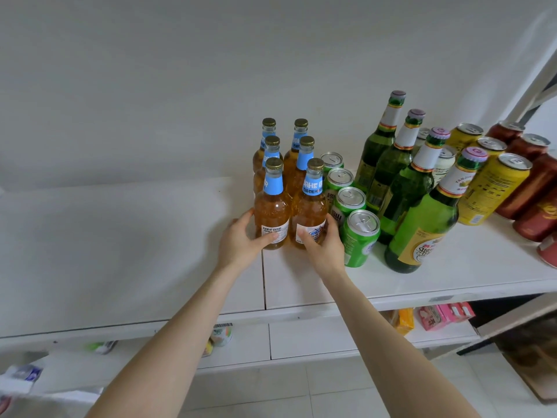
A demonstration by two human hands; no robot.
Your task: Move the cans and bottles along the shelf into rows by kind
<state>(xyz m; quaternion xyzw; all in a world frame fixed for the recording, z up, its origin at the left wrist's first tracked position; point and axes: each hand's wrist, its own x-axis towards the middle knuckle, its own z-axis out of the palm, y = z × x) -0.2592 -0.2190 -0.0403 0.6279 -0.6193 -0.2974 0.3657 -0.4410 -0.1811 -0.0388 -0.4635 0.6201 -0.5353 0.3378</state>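
Currently, head view: six amber bottles [297, 179] stand in two files of three at mid-length of the white shelf [120, 251], the front pair nearest its front edge. The left hand [241, 239] grips the front-left amber bottle [272, 211] low on its body, and the right hand [324, 245] grips the front-right amber bottle [309, 212] the same way; both bottles are upright. Toward the shelf's right end stand green cans [360, 236], green bottles [422, 224], yellow cans [494, 188] and red cans [530, 188].

Left half of the frame: open shelf [120, 236] — free passage up to the amber bottles [289, 188] at centre. Right of them green cans [349, 206], green bottles [401, 182], yellow cans [494, 182] and red cans [530, 182] stand packed row beside row, gaps narrow — only the shelf's front strip at lower right is open.
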